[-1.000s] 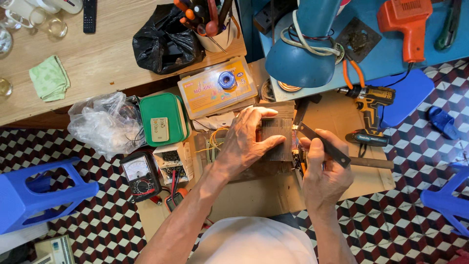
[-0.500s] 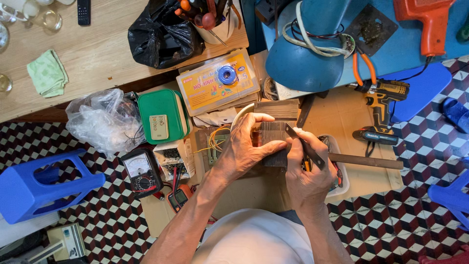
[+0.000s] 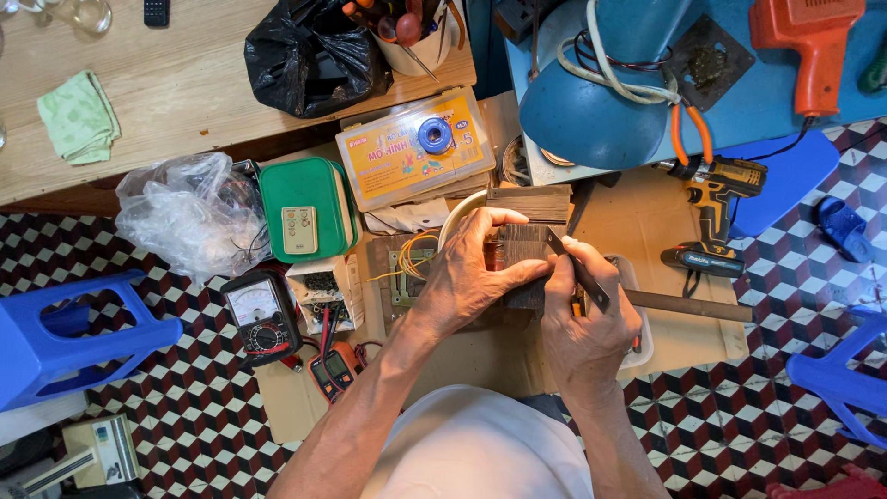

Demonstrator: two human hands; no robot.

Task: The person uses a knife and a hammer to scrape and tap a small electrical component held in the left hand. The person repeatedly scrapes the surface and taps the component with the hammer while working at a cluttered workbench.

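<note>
1. Holding the dark laminated block (image 3: 527, 263) steady comes first: our left hand (image 3: 471, 277) wraps over it, fingers (image 3: 504, 220) curled across the top edge and the thumb pressed along its near side, so the block sits clamped just above the brown cardboard sheet (image 3: 684, 342) on the tiled floor (image 3: 185, 407).
2. Our right hand (image 3: 587, 319) pinches a thin flat dark blade (image 3: 577, 270) between thumb and forefinger, its tip touching the block's right edge. We judge the step in hand to be working that tip in between the thin plates.
3. We should keep the blade flat to the plates and push along the seam, not across it, so the tip does not skid toward the left thumb beside it.
4. We should keep the left grip firm but clear of the copper-coloured wire loops (image 3: 411, 259) showing just left of the block; nicking them looks like the main risk.
5. A second stack of plates (image 3: 528, 201) lies just beyond the block, touching it or nearly so; we cannot tell which.
6. The cordless drill (image 3: 713, 217) lies to the right and the analogue meter (image 3: 259, 314) well to the left, both away from our hands.
</note>
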